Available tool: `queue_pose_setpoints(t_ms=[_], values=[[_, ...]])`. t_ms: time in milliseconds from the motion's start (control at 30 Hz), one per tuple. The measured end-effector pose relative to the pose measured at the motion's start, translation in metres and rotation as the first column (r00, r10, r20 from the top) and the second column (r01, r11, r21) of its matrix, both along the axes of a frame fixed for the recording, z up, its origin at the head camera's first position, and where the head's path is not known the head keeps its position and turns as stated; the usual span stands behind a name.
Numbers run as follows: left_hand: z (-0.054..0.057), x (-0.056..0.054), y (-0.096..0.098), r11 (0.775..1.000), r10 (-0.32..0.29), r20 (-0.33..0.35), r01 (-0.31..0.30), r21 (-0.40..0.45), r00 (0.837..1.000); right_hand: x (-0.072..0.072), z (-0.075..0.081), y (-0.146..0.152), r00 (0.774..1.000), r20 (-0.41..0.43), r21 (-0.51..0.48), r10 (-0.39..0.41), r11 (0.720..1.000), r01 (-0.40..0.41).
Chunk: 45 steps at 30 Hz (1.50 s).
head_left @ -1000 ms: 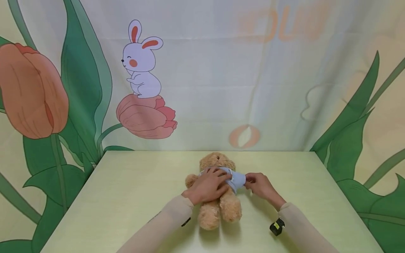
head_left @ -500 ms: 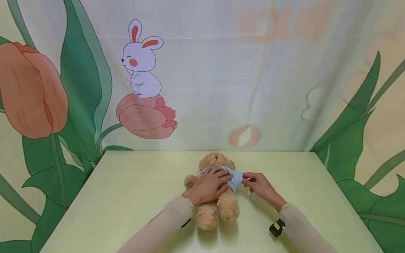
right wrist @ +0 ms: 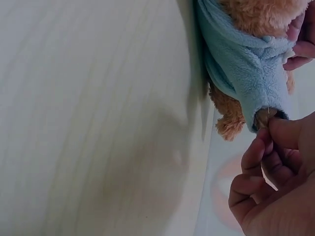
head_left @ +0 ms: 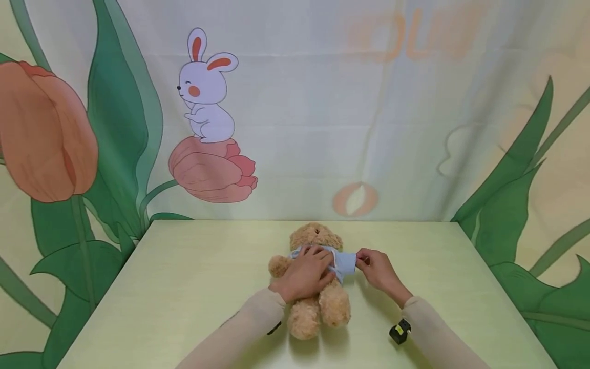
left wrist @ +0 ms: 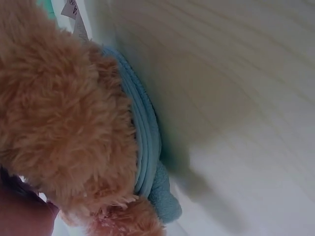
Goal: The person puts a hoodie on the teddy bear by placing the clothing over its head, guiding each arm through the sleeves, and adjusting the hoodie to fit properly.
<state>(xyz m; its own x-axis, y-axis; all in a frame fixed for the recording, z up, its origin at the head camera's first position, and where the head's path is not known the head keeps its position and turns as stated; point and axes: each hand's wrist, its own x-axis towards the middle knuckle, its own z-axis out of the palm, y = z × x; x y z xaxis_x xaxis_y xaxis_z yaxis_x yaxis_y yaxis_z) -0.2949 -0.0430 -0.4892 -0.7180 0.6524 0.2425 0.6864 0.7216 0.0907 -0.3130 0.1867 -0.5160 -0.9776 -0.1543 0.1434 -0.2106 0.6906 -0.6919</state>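
Observation:
A brown teddy bear [head_left: 334, 305] in a light blue fleece top [head_left: 346, 262] lies on its back, head toward the wall. My left hand [head_left: 304, 274] rests across its belly and chest, fingers spread; the left wrist view shows the brown fur [left wrist: 64, 108] and blue fabric [left wrist: 147, 142] up close. The bear's arm on that side [head_left: 278, 266] lies bare. On the other side, my right hand [head_left: 379, 269] pinches at the end of the stretched-out blue sleeve [right wrist: 263, 91]. Something tan shows inside its opening; whether the fingertips pinch cuff or fur I cannot tell.
The pale table [head_left: 207, 256] ends at a cloth backdrop [head_left: 295, 128] printed with a rabbit and tulips. A small black device [head_left: 400, 331] sits at my right wrist. In the left wrist view a white label [left wrist: 74, 14] shows beside the fur.
The sleeve first draws in toward the bear, then stretches out again with my right hand at its end. The left hand stays on the bear, whose legs shift slightly.

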Motion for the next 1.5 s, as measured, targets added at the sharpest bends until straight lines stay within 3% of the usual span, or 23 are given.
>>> queue_pose_setpoints(t_ms=[233, 433, 600, 867, 1100, 1333, 1500], values=[[-0.002, 0.002, -0.002, 1.000, -0.018, -0.004, 0.018, 0.021, 1.000, 0.000, 0.001, 0.003, 0.998, 0.043, 0.001, -0.048, 0.999, 0.048], [-0.002, 0.003, -0.008, 0.999, -0.040, -0.015, 0.040, 0.016, 0.999, 0.000, 0.002, 0.003, 0.991, 0.127, -0.091, 0.026, 0.996, -0.015], [0.000, 0.002, -0.006, 0.999, -0.039, -0.011, 0.039, 0.001, 0.999, 0.001, 0.003, 0.002, 0.994, 0.075, -0.094, 0.080, 0.993, -0.073], [-0.001, 0.001, -0.005, 0.999, -0.043, 0.019, 0.043, -0.023, 0.999, 0.002, 0.002, 0.006, 0.995, 0.043, -0.084, 0.095, 0.992, -0.091], [0.001, 0.003, -0.002, 0.999, -0.046, -0.050, 0.044, -0.021, 0.998, 0.003, 0.001, 0.014, 0.995, 0.017, -0.071, 0.095, 0.993, -0.093], [0.001, 0.005, -0.001, 0.997, -0.070, -0.064, 0.069, -0.016, 0.995, 0.003, -0.004, 0.016, 0.997, 0.065, -0.080, 0.046, 0.996, -0.041], [-0.002, 0.003, -0.007, 0.994, -0.092, -0.059, 0.088, -0.071, 0.994, 0.003, 0.000, 0.009, 0.991, 0.101, -0.113, 0.088, 0.991, -0.076]])
